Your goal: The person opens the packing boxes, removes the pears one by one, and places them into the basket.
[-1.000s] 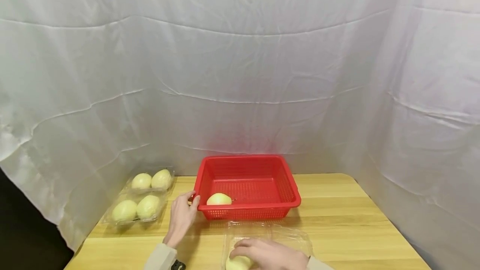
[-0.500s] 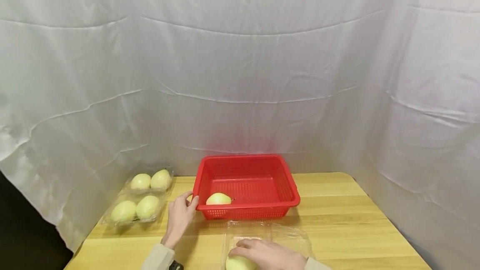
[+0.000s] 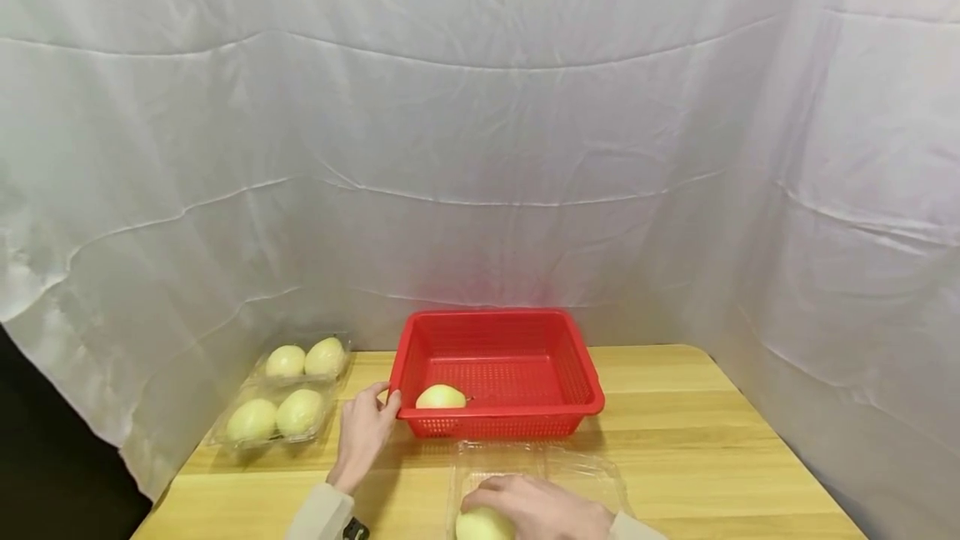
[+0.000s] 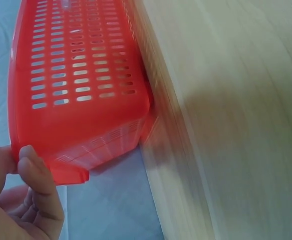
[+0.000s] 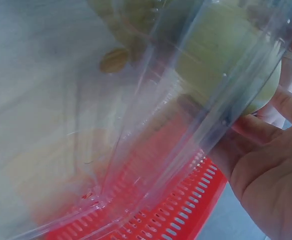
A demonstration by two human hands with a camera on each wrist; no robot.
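Pale, creased cloth point(image 3: 480, 123) hangs round three sides of a wood-grain table point(image 3: 705, 465). At its near edge, a pale yellow pear point(image 3: 483, 526) sits in the left part of a clear plastic container point(image 3: 501, 458). The right hand point(image 3: 546, 510) has it gripped, fingers curled over the top and side. From where I stand, the grip to aim for is broad and gentle: fingertips spread round the fruit's fullest part, no nails, since pear skin probably bruises easily. The thin plastic looks likely to cling or tip, so a straight upward lift would suit better than a drag against the wall.

Just beyond lies the red basket point(image 3: 588, 357), its front left rim pinched by the left hand point(image 3: 362, 437); that seems enough to steady it without pulling. Another pear point(image 3: 441, 397) rests inside, by the front wall. Farther left, packed pears point(image 3: 252, 421) sit in clear plastic.
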